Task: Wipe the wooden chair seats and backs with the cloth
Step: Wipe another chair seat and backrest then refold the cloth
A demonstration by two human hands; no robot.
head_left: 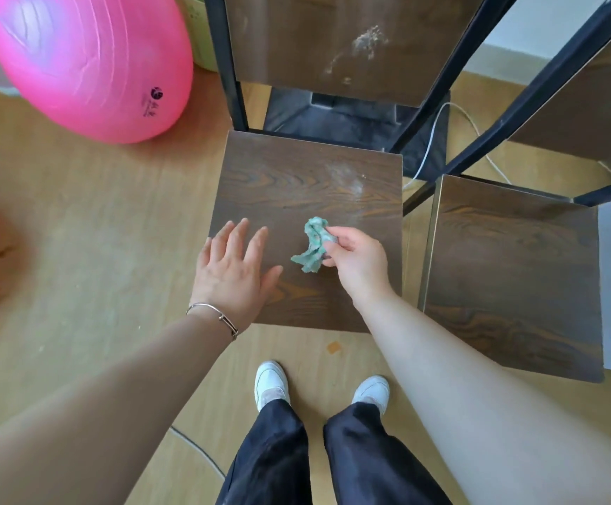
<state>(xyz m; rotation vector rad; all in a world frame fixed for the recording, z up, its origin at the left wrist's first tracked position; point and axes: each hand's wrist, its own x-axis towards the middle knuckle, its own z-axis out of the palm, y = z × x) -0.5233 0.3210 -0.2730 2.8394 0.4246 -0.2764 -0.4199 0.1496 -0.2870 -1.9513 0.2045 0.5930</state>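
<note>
Wooden floor, two chairs. Right hand (358,262) pinches crumpled green cloth (313,246) over near seat (296,184); left hand (232,266) spread flat. Risk: bunched cloth skips white dust smear (347,178) far right.

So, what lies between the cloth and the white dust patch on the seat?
Only bare wood of the seat, in the head view, between cloth and dust patch.

The wooden floor (96,249) holds two brown chairs (307,184) side by side and a pink ball (88,63).
</note>
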